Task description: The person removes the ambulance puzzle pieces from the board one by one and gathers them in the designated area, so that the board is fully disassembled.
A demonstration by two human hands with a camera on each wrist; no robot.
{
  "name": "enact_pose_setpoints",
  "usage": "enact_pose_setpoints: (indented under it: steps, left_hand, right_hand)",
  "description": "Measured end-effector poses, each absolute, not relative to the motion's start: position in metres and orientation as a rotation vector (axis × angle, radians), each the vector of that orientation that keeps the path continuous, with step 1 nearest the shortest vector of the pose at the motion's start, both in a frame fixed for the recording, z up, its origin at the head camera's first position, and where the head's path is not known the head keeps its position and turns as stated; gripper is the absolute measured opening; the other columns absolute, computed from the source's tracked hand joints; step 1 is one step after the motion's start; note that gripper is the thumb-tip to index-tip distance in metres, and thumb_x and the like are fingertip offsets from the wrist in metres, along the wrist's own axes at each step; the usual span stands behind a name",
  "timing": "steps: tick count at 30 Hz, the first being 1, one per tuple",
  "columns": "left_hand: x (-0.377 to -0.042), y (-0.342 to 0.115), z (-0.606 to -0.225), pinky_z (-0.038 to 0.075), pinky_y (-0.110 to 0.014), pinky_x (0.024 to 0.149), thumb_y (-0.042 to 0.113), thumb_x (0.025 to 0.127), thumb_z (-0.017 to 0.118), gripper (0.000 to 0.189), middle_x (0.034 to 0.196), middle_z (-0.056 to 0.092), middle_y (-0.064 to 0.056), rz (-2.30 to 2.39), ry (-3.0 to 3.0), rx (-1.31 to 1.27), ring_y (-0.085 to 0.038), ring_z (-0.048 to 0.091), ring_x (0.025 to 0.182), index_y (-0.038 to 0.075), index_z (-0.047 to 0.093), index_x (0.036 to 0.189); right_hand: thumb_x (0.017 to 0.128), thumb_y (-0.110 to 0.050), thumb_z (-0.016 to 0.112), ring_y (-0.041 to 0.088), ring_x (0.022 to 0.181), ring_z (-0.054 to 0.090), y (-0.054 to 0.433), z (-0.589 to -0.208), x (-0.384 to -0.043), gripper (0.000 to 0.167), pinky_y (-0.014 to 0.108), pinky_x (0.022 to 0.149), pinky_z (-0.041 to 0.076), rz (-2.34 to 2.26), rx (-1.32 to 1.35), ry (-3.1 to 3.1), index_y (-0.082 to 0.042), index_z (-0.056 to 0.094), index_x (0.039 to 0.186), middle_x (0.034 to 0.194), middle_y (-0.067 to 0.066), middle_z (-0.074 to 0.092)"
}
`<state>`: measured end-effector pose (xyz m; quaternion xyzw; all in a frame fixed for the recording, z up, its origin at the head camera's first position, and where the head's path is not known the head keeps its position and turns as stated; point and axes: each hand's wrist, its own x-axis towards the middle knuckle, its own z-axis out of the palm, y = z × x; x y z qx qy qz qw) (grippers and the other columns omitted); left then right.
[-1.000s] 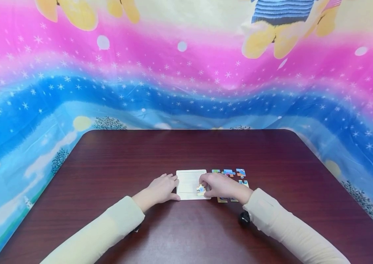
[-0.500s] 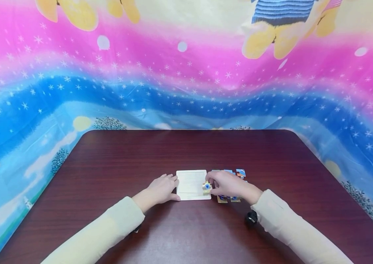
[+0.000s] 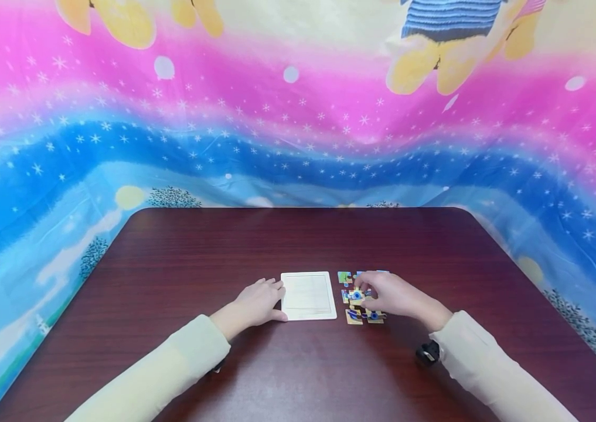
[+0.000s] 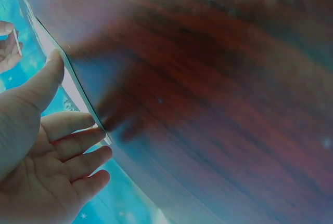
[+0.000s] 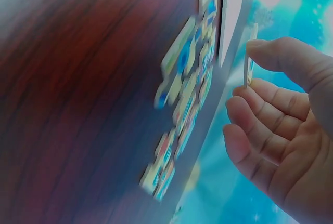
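Note:
In the head view a white puzzle tray (image 3: 307,316) lies flat on the table, with no pieces inside its frame. My left hand (image 3: 257,302) rests against its left side, the fingers loosely extended and the thumb near the front corner. To the right of the tray, my right hand (image 3: 395,294) pinches a jigsaw piece (image 3: 356,295) between thumb and fingers, above the other pieces. In the right wrist view this thin piece (image 5: 251,60) stands edge-on, off the table. Several loose jigsaw pieces (image 3: 354,317) lie under and around the right hand, which hides some of them.
The dark reddish-brown wooden table (image 3: 298,240) extends on all sides of the tray. A colourful patterned cloth (image 3: 298,135) hangs behind and beside it. A black wrist device (image 3: 427,353) sits under the right sleeve.
My right hand has moved right, carrying the jigsaw piece from over the tray to above the loose pieces. The left hand and the tray look nearly still.

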<state>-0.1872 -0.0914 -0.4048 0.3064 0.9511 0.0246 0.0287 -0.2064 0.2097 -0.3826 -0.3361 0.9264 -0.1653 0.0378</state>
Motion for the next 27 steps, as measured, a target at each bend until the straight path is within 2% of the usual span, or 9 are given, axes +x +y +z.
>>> enact_pose_setpoints:
  steps: [10, 17, 27]
  left_hand:
    - [-0.186, -0.092, -0.404, 0.033, -0.043, 0.102, 0.045, 0.078, 0.068, 0.051, 0.126, 0.054, -0.014, 0.08, 2.935, 0.959, -0.031, 0.046, 0.12, 0.002, 0.061, 0.107]
    - [-0.186, -0.092, -0.404, 0.032, -0.042, 0.102, 0.044, 0.078, 0.068, 0.053, 0.126, 0.054, -0.014, 0.091, 2.937, 0.955, -0.031, 0.045, 0.12, 0.002, 0.061, 0.108]
    - [-0.186, -0.092, -0.403, 0.033, -0.043, 0.102, 0.044, 0.078, 0.069, 0.051, 0.126, 0.054, -0.016, 0.12, 2.933, 0.966, -0.032, 0.046, 0.119, 0.001, 0.06, 0.105]
  right_hand:
    - [0.077, -0.014, 0.073, 0.005, 0.061, 0.046, 0.252, -0.378, -0.199, 0.03, 0.023, 0.053, 0.043, -0.507, -0.865, 2.835, -0.007, 0.06, 0.104, 0.084, -0.004, 0.057]
    - [0.078, -0.014, 0.072, 0.003, 0.06, 0.045, 0.275, -0.382, -0.193, 0.03, 0.024, 0.054, 0.043, -0.473, -0.855, 2.783, -0.007, 0.06, 0.104, 0.086, -0.006, 0.054]
    - [0.076, -0.016, 0.074, 0.01, 0.066, 0.046, 0.283, -0.393, -0.19, 0.027, 0.024, 0.054, 0.042, -0.441, -0.789, 2.76, -0.014, 0.061, 0.1, 0.087, -0.006, 0.052]
